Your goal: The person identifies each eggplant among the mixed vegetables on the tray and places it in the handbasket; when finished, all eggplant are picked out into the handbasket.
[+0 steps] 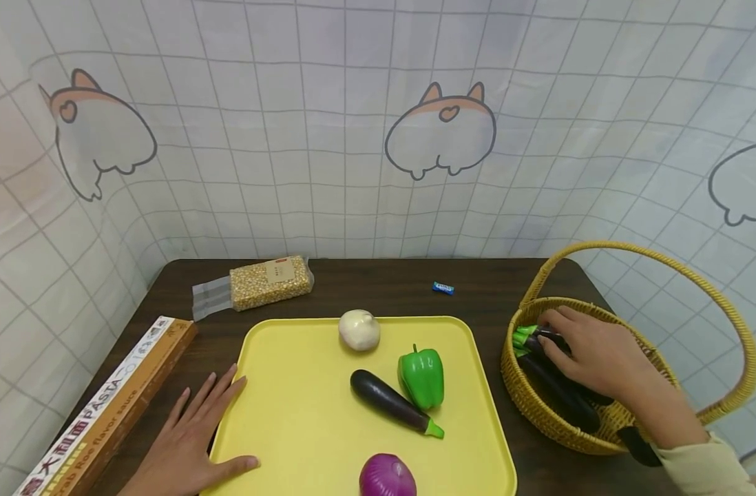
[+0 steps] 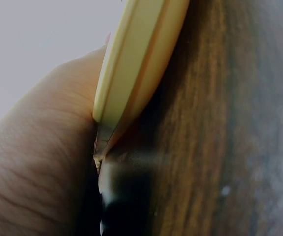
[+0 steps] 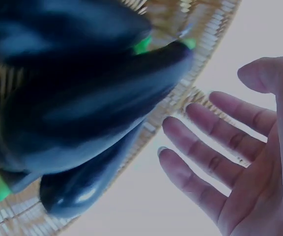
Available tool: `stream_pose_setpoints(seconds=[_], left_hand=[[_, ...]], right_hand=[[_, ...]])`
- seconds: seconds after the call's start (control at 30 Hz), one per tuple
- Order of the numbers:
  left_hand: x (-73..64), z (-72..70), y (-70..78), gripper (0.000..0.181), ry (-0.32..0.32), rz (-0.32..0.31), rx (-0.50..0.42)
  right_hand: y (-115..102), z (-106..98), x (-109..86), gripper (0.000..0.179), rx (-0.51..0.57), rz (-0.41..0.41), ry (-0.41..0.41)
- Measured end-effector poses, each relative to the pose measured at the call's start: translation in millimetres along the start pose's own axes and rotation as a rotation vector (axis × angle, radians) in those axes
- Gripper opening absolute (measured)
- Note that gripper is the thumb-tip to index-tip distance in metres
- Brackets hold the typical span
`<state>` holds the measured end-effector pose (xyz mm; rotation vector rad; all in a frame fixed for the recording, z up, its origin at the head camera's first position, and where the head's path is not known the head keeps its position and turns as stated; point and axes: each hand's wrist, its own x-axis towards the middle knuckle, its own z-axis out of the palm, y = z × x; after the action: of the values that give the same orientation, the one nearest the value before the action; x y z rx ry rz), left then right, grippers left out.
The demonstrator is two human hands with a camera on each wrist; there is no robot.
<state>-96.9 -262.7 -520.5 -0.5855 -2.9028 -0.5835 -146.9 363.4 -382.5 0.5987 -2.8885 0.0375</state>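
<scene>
My left hand [image 1: 195, 434] rests at the left rim of the yellow tray [image 1: 291, 406], fingers straight and spread, thumb over the rim. On the tray lie a white garlic-like bulb [image 1: 359, 330], a green bell pepper [image 1: 422, 377], an eggplant [image 1: 390, 401] and a purple onion [image 1: 387, 477]. My right hand [image 1: 591, 351] reaches into the yellow woven basket [image 1: 527, 406], over several dark eggplants [image 1: 558, 393] with green stems. In the right wrist view its fingers [image 3: 205, 157] are loosely extended, apart from the eggplants [image 3: 92, 113], with nothing in the palm.
A bag of yellow kernels [image 1: 269, 282] lies behind the tray at the left. A long pasta box [image 1: 114, 406] runs along the left side. One small blue packet [image 1: 443, 288] sits at the back. The basket's handle [image 1: 657, 255] arches above the right forearm.
</scene>
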Motion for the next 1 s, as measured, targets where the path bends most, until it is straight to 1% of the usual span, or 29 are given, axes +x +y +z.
stream_pose_setpoints(seconds=[0.17, 0.43, 0.77, 1.0], left_hand=[[-0.7, 0.5, -0.5, 0.116, -0.002, 0.002, -0.003], [-2.7, 0.9, -0.4, 0.115, 0.0, -0.001, 0.0], [-1.4, -0.1, 1.0, 0.115, -0.006, -0.003, -0.006], [-0.6, -0.5, 0.6, 0.116, 0.002, -0.008, 0.005]], right_hand=[[-16.3, -5.1, 7.7, 0.027, 0.013, -0.046, 0.031], [-39.3, -2.7, 19.8, 0.02, 0.029, -0.119, 0.09], [-79.6, 12.7, 31.7, 0.022, 0.036, -0.234, 0.098], [-103.7, 14.9, 39.4, 0.025, 0.058, -0.267, 0.107]])
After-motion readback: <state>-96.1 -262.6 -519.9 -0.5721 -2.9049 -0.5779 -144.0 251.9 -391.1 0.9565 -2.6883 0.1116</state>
